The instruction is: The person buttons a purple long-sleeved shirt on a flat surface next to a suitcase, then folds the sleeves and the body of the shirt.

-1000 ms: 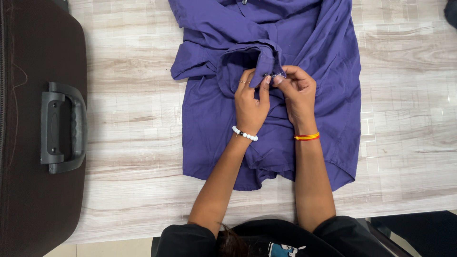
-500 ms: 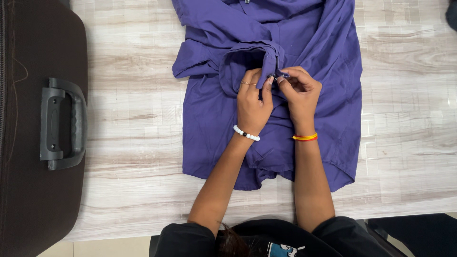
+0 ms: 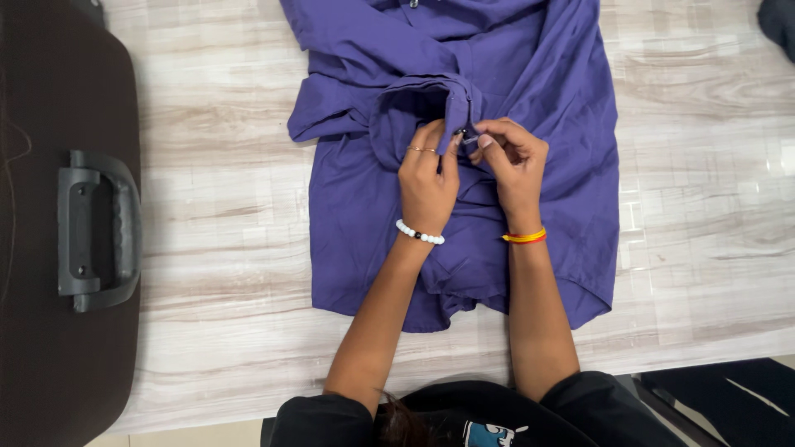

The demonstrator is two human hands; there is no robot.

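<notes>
A purple shirt (image 3: 546,91) lies spread on a pale wood-grain table (image 3: 232,207). One sleeve is folded across the front, its cuff (image 3: 458,106) raised at the middle. My left hand (image 3: 426,178), with a ring and a white bead bracelet, pinches the cuff's edge. My right hand (image 3: 513,170), with a red and yellow wrist thread, pinches the same cuff edge from the other side. The fingertips of both hands meet at the cuff, where a small button shows between them.
A dark brown suitcase (image 3: 50,348) with a black handle (image 3: 95,230) lies flat at the table's left end. A dark object (image 3: 780,21) sits at the far right corner. A dark seat shows at the lower right.
Both hands stay at the cuff; their fingertips have drawn closer together around the button. The view has shifted slightly, so everything sits a little to the left.
</notes>
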